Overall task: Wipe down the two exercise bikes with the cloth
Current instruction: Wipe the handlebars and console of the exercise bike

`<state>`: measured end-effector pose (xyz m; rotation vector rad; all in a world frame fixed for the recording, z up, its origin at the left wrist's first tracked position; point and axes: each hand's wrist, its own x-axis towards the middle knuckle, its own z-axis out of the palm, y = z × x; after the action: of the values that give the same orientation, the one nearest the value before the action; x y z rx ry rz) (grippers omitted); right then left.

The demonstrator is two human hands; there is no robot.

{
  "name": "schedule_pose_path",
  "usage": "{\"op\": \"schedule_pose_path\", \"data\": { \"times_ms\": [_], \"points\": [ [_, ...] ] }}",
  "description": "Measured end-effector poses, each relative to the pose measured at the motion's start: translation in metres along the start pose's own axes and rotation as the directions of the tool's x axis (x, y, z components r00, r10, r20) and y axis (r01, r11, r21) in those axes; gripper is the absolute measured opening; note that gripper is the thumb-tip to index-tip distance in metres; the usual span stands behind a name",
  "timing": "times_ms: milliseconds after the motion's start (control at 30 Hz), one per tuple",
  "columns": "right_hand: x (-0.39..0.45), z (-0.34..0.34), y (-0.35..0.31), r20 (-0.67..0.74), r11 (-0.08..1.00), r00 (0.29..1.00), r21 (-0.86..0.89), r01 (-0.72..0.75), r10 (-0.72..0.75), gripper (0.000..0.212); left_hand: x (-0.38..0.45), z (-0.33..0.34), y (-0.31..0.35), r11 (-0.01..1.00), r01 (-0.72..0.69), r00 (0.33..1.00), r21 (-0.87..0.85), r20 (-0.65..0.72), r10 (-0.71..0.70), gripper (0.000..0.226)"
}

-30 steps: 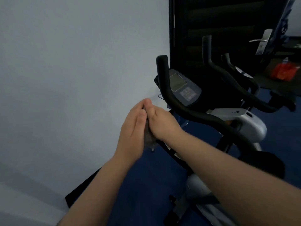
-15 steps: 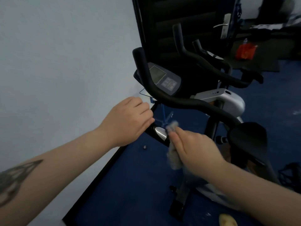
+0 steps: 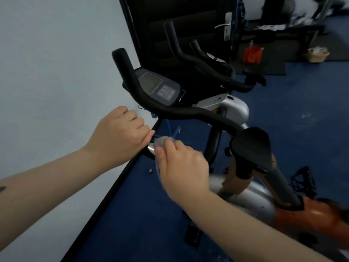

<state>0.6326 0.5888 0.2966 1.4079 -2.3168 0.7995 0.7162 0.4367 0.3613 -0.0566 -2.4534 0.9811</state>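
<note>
My right hand is closed around a small pale grey cloth, pinching it so that only a crumpled tuft shows past my thumb and fingertips; the rest is hidden under my palm. That tuft presses on the shiny metal pad of the near handlebar, most of which my hands cover. My left hand is curled in a loose fist just left of the cloth, fingers folded over the same grip, though I cannot tell how firmly it holds. Beyond the cloth, the nearest exercise bike's black bar curves up past a grey console. Right of the cloth sits the black saddle, and the orange and silver frame below it is blurred. The second bike's handlebars rise behind the console, its body mostly hidden against a dark door.
</note>
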Motion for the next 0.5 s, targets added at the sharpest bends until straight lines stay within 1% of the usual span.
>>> {"op": "schedule_pose_path", "data": {
  "times_ms": [33, 100, 133, 200, 267, 333, 400, 433, 500],
  "points": [
    [-0.004, 0.001, 0.011, -0.032, 0.997, 0.997, 0.023, 0.07, -0.069, 0.035, 0.003, 0.0, 0.004, 1.0, -0.017, 1.0, -0.012, 0.013, 0.017, 0.045],
    [-0.01, -0.001, 0.046, -0.038, 0.967, 0.973, 0.11, 0.231, -0.228, 0.034, 0.008, 0.003, 0.014, 0.999, -0.004, 0.999, -0.051, 0.052, 0.006, 0.052],
    [-0.011, -0.003, 0.061, -0.009, 0.952, 0.963, 0.151, 0.266, -0.268, 0.036, 0.009, 0.004, 0.019, 0.997, 0.033, 0.998, -0.067, 0.064, -0.028, 0.055],
    [-0.009, -0.003, 0.074, 0.035, 0.946, 0.963, 0.201, 0.255, -0.267, 0.037, 0.009, 0.007, 0.024, 0.99, 0.114, 0.993, -0.08, 0.052, -0.11, 0.06],
    [-0.008, -0.001, 0.069, 0.007, 0.952, 0.989, 0.27, 0.143, -0.15, 0.037, 0.008, 0.011, 0.026, 0.983, 0.167, 0.986, -0.082, 0.022, -0.166, 0.06],
    [-0.014, 0.0, 0.059, -0.008, 0.932, 0.998, 0.358, -0.057, 0.064, 0.036, 0.008, 0.012, 0.027, 0.98, 0.186, 0.982, -0.075, 0.003, -0.187, 0.06],
    [-0.026, 0.0, 0.044, 0.037, 0.843, 0.953, 0.455, -0.285, 0.302, 0.037, 0.009, 0.012, 0.028, 0.98, 0.189, 0.982, -0.065, -0.008, -0.19, 0.06],
    [-0.034, 0.002, 0.033, 0.081, 0.792, 0.925, 0.492, -0.362, 0.372, 0.043, 0.009, 0.013, 0.029, 0.98, 0.187, 0.982, -0.067, -0.009, -0.188, 0.059],
    [-0.038, 0.004, 0.016, 0.146, 0.731, 0.896, 0.531, -0.428, 0.419, 0.057, 0.008, 0.013, 0.03, 0.979, 0.19, 0.981, -0.067, -0.033, -0.193, 0.058]
  ]
}}
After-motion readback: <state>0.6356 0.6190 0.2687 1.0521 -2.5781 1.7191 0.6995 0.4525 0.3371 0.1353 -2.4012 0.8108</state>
